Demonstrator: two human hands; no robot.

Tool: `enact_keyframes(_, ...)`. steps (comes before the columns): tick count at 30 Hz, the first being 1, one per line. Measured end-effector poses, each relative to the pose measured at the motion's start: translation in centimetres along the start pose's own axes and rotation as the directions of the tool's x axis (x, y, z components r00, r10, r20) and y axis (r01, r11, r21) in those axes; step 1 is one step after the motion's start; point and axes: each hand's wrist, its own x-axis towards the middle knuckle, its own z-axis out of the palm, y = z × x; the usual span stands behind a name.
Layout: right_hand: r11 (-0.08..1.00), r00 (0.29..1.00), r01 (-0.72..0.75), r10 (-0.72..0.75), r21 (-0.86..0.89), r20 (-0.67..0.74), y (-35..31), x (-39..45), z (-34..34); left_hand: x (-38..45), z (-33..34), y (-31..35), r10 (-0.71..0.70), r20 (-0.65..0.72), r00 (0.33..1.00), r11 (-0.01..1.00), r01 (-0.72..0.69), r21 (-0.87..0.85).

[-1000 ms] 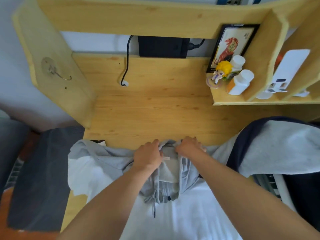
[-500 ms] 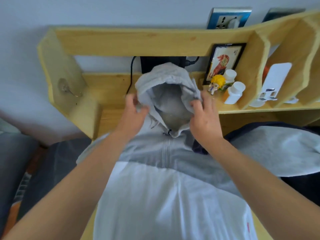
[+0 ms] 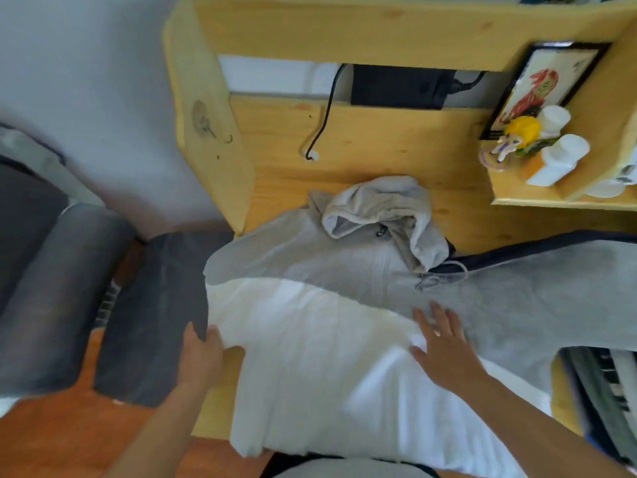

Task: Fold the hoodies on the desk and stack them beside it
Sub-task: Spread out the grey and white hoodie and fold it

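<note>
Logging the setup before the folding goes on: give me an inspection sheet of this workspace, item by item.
Surface: wooden desk, bare at the back, front covered by cloth.
Job's things: grey and white hoodie lies spread front up, its hood crumpled at the far end; a second grey garment with a dark edge lies to its right.
Clutter: framed picture, small figurine and white bottles on the side shelf.
Grippers: left hand holds the hoodie's left edge; right hand rests flat on its front.
Cables: black cable runs down to a hole in the desk.
Surroundings: dark grey cushion, orange floor.
</note>
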Motion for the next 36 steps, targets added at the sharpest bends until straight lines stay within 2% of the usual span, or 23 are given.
enact_keyframes(3, 0.998, 0.996, -0.040, 0.036, 0.050, 0.087, 0.2, 0.6, -0.6, -0.2, -0.8, 1.0, 0.016, 0.148, 0.989, 0.999, -0.010, -0.041)
enact_keyframes(6, 0.998, 0.992, -0.047, 0.041, 0.047, 0.120, 0.5, 0.4, -0.9, 0.5, -0.6, 1.7, 0.062, 0.120, 0.991, 0.983, -0.039, -0.181)
enact_keyframes(8, 0.997, 0.991, -0.066, 0.062, 0.027, 0.121, 1.7, -0.3, -0.4, 1.7, -0.7, 1.7, 0.016, 0.098, 0.995, 0.963, 0.011, -0.270)
enact_keyframes(9, 0.996, 0.989, -0.086, 0.082, 0.024, 0.126, 2.4, -0.6, -0.3, 2.2, -0.8, 1.8, -0.002, 0.072, 0.997, 0.968, 0.020, -0.250)
enact_keyframes(10, 0.994, 0.985, -0.108, 0.103, 0.026, 0.141, 3.0, -0.8, -0.3, 2.6, -0.9, 1.8, -0.003, 0.037, 0.999, 0.975, 0.011, -0.220)
enact_keyframes(12, 0.989, 0.974, -0.143, 0.133, 0.042, 0.184, 3.3, -0.9, -0.8, 2.4, -1.5, 2.4, 0.053, -0.142, 0.988, 0.977, -0.081, -0.196)
enact_keyframes(14, 0.983, 0.964, -0.179, 0.166, 0.044, 0.207, 3.0, -0.7, -1.2, 1.5, -2.3, 3.3, 0.144, -0.307, 0.941, 0.942, -0.226, -0.250)
enact_keyframes(15, 0.979, 0.959, -0.200, 0.187, 0.042, 0.215, 2.6, -0.7, -1.4, 0.9, -2.7, 3.7, 0.174, -0.347, 0.922, 0.925, -0.274, -0.265)
enact_keyframes(20, 0.957, 0.932, -0.288, 0.272, 0.032, 0.240, 1.1, -0.4, -1.9, -1.2, -4.3, 3.3, 0.356, -0.538, 0.764, 0.867, -0.485, -0.115)
enact_keyframes(21, 0.956, 0.931, -0.291, 0.277, 0.027, 0.239, 0.9, -0.4, -1.9, -1.4, -4.3, 2.8, 0.376, -0.513, 0.771, 0.867, -0.489, -0.099)
enact_keyframes(22, 0.956, 0.929, -0.294, 0.281, 0.019, 0.239, 0.8, -0.4, -2.0, -1.5, -4.1, 2.4, 0.361, -0.454, 0.815, 0.892, -0.443, -0.086)
enact_keyframes(23, 0.954, 0.926, -0.299, 0.289, 0.003, 0.245, 0.6, -0.4, -2.1, -1.0, -3.7, 1.6, 0.277, -0.369, 0.887, 0.937, -0.334, -0.099)
enact_keyframes(24, 0.950, 0.920, -0.311, 0.305, -0.016, 0.247, 0.2, -0.4, -2.4, -0.4, -3.3, 1.2, 0.131, -0.269, 0.954, 0.975, -0.174, -0.141)
enact_keyframes(25, 0.944, 0.913, -0.327, 0.327, -0.044, 0.242, -0.4, -0.4, -2.9, 0.3, -3.0, 0.9, -0.021, -0.149, 0.989, 0.981, -0.008, -0.192)
enact_keyframes(26, 0.941, 0.915, -0.329, 0.338, -0.075, 0.219, -1.3, -0.5, -3.4, 0.9, -2.8, 0.8, -0.130, -0.027, 0.991, 0.958, 0.119, -0.259)
enact_keyframes(28, 0.972, 0.968, -0.220, 0.228, -0.087, 0.104, -4.0, -0.4, -4.3, 2.0, -2.2, 0.8, -0.177, 0.134, 0.975, 0.891, 0.216, -0.400)
enact_keyframes(29, 0.993, 0.993, -0.101, 0.104, -0.061, 0.063, -5.7, -0.4, -4.4, 2.3, -1.7, 0.9, -0.156, 0.170, 0.973, 0.883, 0.215, -0.418)
enact_keyframes(31, 0.991, 0.983, 0.121, -0.128, 0.059, 0.128, -9.0, -0.4, -4.0, 2.6, -1.2, 1.7, -0.123, 0.168, 0.978, 0.893, 0.183, -0.411)
enact_keyframes(33, 0.982, 0.946, 0.166, -0.185, 0.093, 0.268, -11.1, -0.3, -3.2, 2.0, -1.8, 4.0, -0.101, 0.078, 0.992, 0.844, 0.127, -0.522)
enact_keyframes(34, 0.986, 0.942, 0.153, -0.165, 0.065, 0.293, -11.4, -0.2, -3.0, 1.3, -2.4, 5.5, -0.067, 0.007, 0.998, 0.774, 0.057, -0.631)
enact_keyframes(35, 0.989, 0.945, 0.136, -0.146, 0.055, 0.294, -11.6, -0.1, -3.0, 0.3, -3.0, 7.0, 0.006, -0.106, 0.994, 0.727, -0.077, -0.682)
enact_keyframes(36, 0.989, 0.948, 0.128, -0.145, 0.078, 0.283, -11.6, 0.0, -3.1, -1.0, -3.1, 8.4, 0.175, -0.220, 0.960, 0.722, -0.277, -0.633)
